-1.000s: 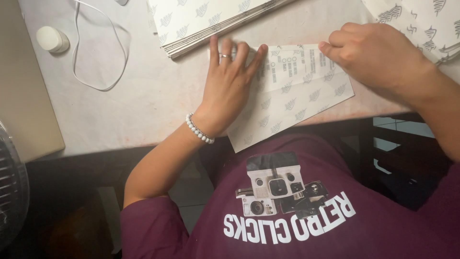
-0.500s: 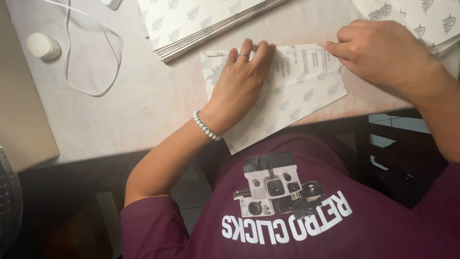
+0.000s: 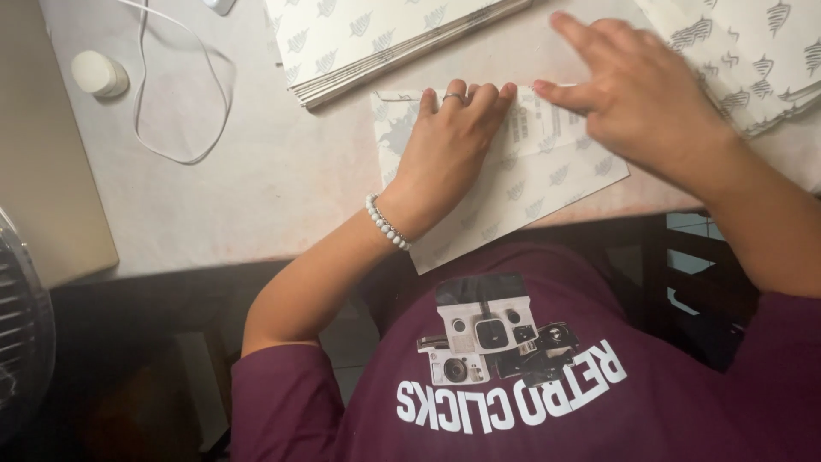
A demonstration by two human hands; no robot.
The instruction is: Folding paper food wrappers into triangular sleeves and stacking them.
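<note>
So there's one flat white paper mailer with a faint grey leaf print (image 3: 547, 184) in front of me, lying at a slant on the pale tabletop (image 3: 256, 197), its lower corner poking out past the near edge. Two stacks of the same printed paper sit further back: one stack (image 3: 376, 38) just beyond the mailer, the other stack (image 3: 744, 60) off at the far right. One thin white cable (image 3: 184, 103) loops across the tabletop to the left, with one small round white cap (image 3: 98, 73) next to it. A beige flat slab (image 3: 43, 171) runs along the left side.

My left hand (image 3: 449, 141) lies flat on the mailer's left half, fingers together and stretched out, pinning it down, not gripping anything. My right hand (image 3: 637, 98) is spread over the mailer's top right part, fingertips pressing on the printed strip there, also holding nothing. The right-hand stack sits just beyond my right hand, partly hidden by it.
</note>
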